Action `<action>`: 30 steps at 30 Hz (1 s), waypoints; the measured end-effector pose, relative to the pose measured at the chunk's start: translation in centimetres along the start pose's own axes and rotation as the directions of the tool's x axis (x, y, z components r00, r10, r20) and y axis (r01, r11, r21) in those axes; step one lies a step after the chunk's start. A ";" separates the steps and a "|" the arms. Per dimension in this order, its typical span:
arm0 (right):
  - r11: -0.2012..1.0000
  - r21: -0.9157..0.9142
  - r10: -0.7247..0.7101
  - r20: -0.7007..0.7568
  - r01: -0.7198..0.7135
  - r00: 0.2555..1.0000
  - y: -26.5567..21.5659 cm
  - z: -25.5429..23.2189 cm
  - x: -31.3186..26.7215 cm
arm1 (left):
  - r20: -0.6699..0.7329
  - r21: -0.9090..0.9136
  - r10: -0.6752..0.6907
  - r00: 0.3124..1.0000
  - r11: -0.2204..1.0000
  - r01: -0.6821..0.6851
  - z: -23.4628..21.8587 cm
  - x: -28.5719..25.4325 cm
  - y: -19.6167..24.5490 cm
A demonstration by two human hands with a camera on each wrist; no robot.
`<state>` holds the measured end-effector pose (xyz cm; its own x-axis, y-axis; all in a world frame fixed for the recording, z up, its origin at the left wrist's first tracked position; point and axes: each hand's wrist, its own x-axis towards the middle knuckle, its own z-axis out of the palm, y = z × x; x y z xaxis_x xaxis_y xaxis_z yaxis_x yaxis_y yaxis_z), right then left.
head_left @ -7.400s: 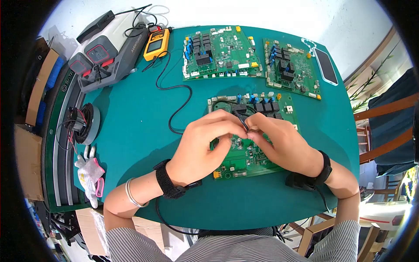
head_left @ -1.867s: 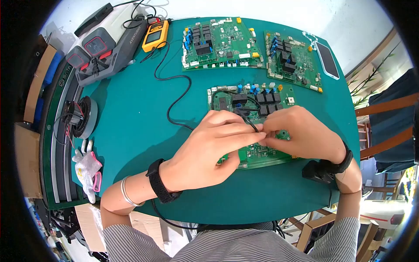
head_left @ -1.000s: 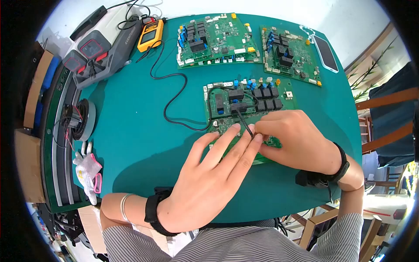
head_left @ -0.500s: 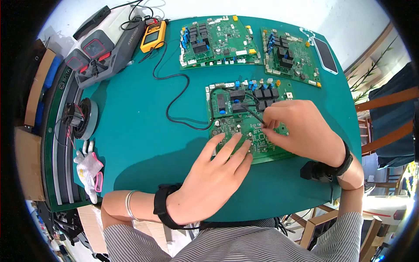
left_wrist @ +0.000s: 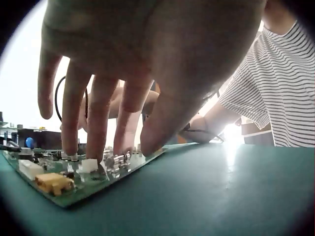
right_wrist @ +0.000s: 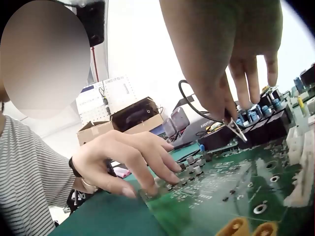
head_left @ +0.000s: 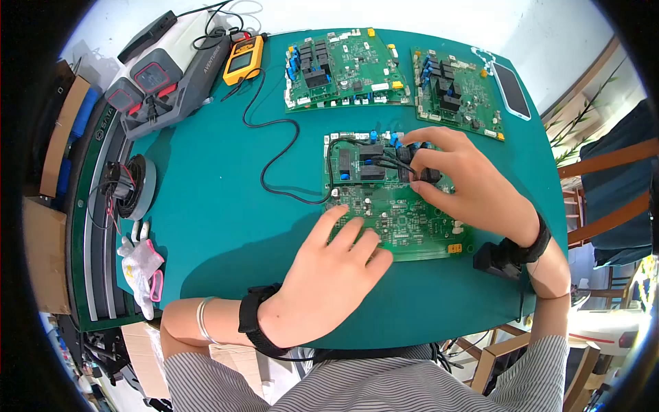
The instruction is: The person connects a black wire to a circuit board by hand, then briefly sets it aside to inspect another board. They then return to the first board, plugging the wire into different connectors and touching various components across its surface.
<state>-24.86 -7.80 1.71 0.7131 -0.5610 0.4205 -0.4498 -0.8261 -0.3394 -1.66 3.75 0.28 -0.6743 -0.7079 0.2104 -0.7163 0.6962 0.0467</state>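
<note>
A green circuit board (head_left: 405, 237) lies in front of the person. My left hand (head_left: 336, 275) rests with spread fingers at the board's near left part; in the left wrist view its fingertips come down among the connectors. My right hand (head_left: 463, 172) reaches over the black block components at the board's far right. Between its thumb and index finger it pinches a test clip (right_wrist: 237, 131) with a slim metal tip, fed by a black cable (head_left: 357, 140) that loops over the board. The clip's tip is close to the black blocks in the right wrist view.
An orange handheld meter (head_left: 244, 60), its cable running to the board, stands near a grey-white power station (head_left: 161, 75). Stacked boards (head_left: 347, 69), another board (head_left: 456, 93) and a phone (head_left: 511, 90) lie at the back. A glove (head_left: 142, 268) and round motor-like part (head_left: 134, 189) sit left.
My left hand has let go of the cable and drawn back to the board's near left. My right hand has moved up and away with the clip, over the black blocks.
</note>
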 end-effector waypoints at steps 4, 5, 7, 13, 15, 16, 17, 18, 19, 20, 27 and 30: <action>0.997 0.071 -0.005 0.129 -0.004 0.992 0.3 -0.4 0.6 | 0.017 0.017 -0.034 0.999 0.999 0.034 -0.3 0.0 -0.4; 0.994 0.073 0.062 0.200 -0.078 0.978 0.1 -0.7 0.8 | 0.011 0.011 -0.040 0.999 0.999 0.040 -0.2 0.0 -0.4; 0.986 0.067 0.128 0.270 -0.152 0.954 0.2 -0.7 0.9 | 0.010 0.009 -0.056 0.998 0.998 0.056 0.0 -0.1 -0.5; 0.999 0.052 -0.012 0.204 0.002 0.979 0.9 0.5 0.3 | 0.059 0.022 -0.119 0.991 0.993 0.118 -0.5 -0.3 -0.7; 0.999 0.037 -0.009 0.233 0.000 0.973 0.8 0.5 0.4 | 0.071 0.001 -0.131 0.989 0.991 0.132 -0.5 -0.4 -0.8; 0.999 0.037 -0.009 0.232 0.000 0.973 0.8 0.6 0.4 | 0.063 0.014 -0.134 0.989 0.991 0.134 -0.4 -0.4 -1.0; 1.000 0.027 -0.018 0.226 0.012 0.974 0.9 0.7 0.4 | 0.055 0.026 -0.137 0.989 0.990 0.136 -0.4 -0.3 -1.0; 1.000 0.016 -0.027 0.220 0.024 0.975 0.9 0.7 0.4 | 0.055 0.026 -0.138 0.989 0.990 0.137 -0.4 -0.3 -1.1; 1.000 0.016 -0.027 0.220 0.024 0.975 0.8 0.7 0.4 | 0.056 0.026 -0.145 0.988 0.989 0.143 -0.3 -0.3 -1.0; 0.998 -0.022 -0.050 0.216 0.056 0.975 0.7 0.8 0.5 | 0.058 0.026 -0.151 0.987 0.988 0.150 -0.3 -0.3 -1.0; 0.973 -0.147 -0.139 0.234 0.176 0.962 1.0 0.8 0.5 | 0.054 0.021 -0.185 0.981 0.983 0.184 -0.6 -0.2 -1.1; 0.973 -0.157 -0.126 0.254 0.169 0.959 0.8 0.6 0.5 | 0.099 -0.011 -0.251 0.963 0.967 0.253 -1.2 -0.1 -1.8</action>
<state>-24.48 -8.68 1.14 0.8770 -0.4207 0.2321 -0.4016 -0.9070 -0.1265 -0.06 2.68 1.29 -0.4870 -0.8683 0.0945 -0.8619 0.4952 0.1089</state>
